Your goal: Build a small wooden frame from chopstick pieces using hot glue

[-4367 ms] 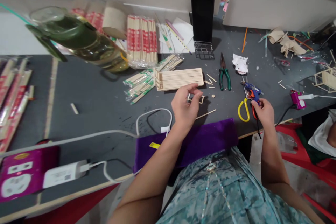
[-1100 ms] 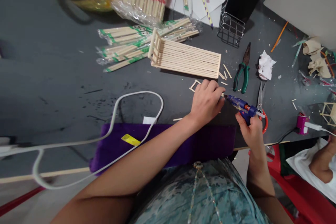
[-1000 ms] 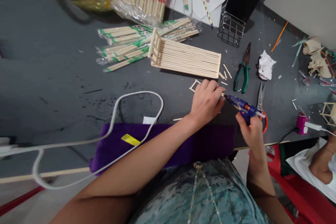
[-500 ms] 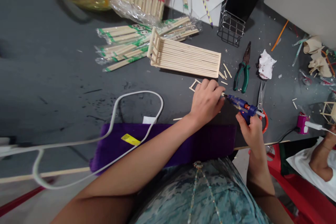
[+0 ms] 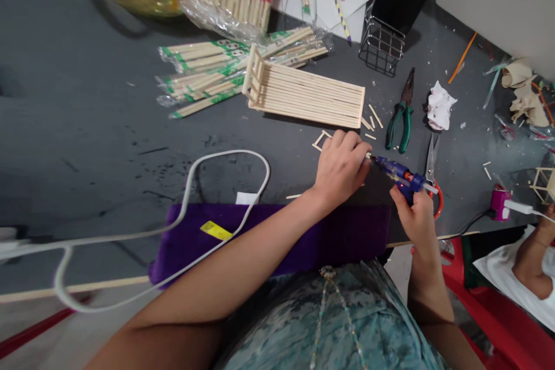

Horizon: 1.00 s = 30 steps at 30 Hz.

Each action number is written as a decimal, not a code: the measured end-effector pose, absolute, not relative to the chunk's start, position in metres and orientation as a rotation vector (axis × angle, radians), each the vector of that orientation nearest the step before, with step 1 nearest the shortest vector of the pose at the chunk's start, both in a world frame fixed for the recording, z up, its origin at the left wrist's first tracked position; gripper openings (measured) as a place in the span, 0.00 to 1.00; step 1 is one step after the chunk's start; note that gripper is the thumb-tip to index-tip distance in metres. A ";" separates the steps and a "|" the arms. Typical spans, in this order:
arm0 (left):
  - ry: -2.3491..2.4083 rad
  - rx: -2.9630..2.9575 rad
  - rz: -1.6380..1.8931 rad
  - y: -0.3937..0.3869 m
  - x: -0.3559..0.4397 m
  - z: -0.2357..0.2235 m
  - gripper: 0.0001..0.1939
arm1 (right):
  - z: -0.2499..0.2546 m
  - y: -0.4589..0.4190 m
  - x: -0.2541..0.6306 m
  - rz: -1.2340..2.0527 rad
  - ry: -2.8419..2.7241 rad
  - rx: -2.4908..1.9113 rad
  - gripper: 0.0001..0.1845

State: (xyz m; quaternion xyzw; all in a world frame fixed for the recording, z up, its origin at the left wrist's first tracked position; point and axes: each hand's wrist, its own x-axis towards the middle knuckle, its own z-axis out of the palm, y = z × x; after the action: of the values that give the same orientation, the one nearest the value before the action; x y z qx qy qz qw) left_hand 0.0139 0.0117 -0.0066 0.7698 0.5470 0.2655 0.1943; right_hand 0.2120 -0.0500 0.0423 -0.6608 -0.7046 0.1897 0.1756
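Observation:
My right hand [image 5: 415,211] is wrapped round the handle of a blue glue gun [image 5: 396,172], whose nozzle points left at the fingertips of my left hand [image 5: 342,165]. Those fingers are closed on a small wooden stick frame [image 5: 319,140]. One corner of the frame sticks out to the left, and the rest is hidden under the hand. The nozzle meets or nearly meets a pale stick end by the fingers. Just beyond lies a slatted stick model [image 5: 310,94] with a raised railing at its left end, and short cut sticks [image 5: 372,121] lie at its right end.
Green-handled pliers [image 5: 401,121], orange-handled scissors [image 5: 430,162] and crumpled paper [image 5: 440,105] lie to the right. Wrapped chopsticks [image 5: 203,78] are behind the model. A white cable [image 5: 191,182] loops over a purple cloth [image 5: 277,254]. Another person's arm [image 5: 535,266] shows at far right.

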 end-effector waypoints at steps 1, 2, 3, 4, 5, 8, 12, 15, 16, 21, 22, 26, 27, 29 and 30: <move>1.535 2.162 0.745 0.012 0.014 -0.007 0.09 | 0.042 -0.050 0.212 0.540 -1.998 -1.872 0.18; 1.537 2.165 0.746 0.012 0.014 -0.007 0.09 | 0.042 -0.050 0.212 0.541 -2.000 -1.873 0.18; 1.535 2.168 0.747 0.012 0.014 -0.007 0.09 | 0.042 -0.050 0.213 0.541 -2.001 -1.874 0.18; 1.535 2.168 0.749 0.012 0.014 -0.007 0.09 | 0.041 -0.050 0.213 0.541 -2.000 -1.875 0.18; 1.534 2.168 0.751 0.012 0.014 -0.007 0.08 | 0.041 -0.050 0.213 0.541 -2.000 -1.874 0.18; 1.530 2.165 0.752 0.012 0.014 -0.007 0.08 | 0.042 -0.050 0.213 0.534 -2.000 -1.866 0.18; 1.523 2.163 0.747 0.012 0.014 -0.007 0.08 | 0.042 -0.051 0.212 0.519 -2.004 -1.873 0.18; 1.523 2.166 0.758 0.012 0.013 -0.008 0.08 | 0.042 -0.051 0.212 0.547 -2.003 -1.871 0.18; 1.522 2.169 0.763 0.012 0.013 -0.008 0.08 | 0.042 -0.051 0.212 0.553 -2.003 -1.869 0.17; 1.529 2.177 0.766 0.012 0.014 -0.008 0.08 | 0.041 -0.051 0.213 0.528 -2.001 -1.887 0.18; 1.530 2.177 0.768 0.011 0.014 -0.008 0.08 | 0.041 -0.051 0.213 0.521 -2.000 -1.889 0.19; 1.523 2.171 0.778 0.011 0.014 -0.008 0.08 | 0.040 -0.051 0.213 0.514 -2.005 -1.880 0.18; 1.521 2.168 0.777 0.012 0.014 -0.008 0.08 | 0.040 -0.051 0.213 0.518 -2.009 -1.874 0.18; 1.520 2.162 0.772 0.012 0.014 -0.007 0.08 | 0.041 -0.051 0.213 0.525 -2.016 -1.858 0.18; 1.520 2.161 0.769 0.012 0.014 -0.007 0.08 | 0.041 -0.051 0.213 0.526 -2.019 -1.852 0.18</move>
State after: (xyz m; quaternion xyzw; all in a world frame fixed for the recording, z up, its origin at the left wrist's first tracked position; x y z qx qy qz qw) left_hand 0.0135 0.0117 -0.0069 0.7705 0.5419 0.2742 0.1937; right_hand 0.2128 -0.0511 0.0410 -0.6537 -0.7125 0.1855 0.1751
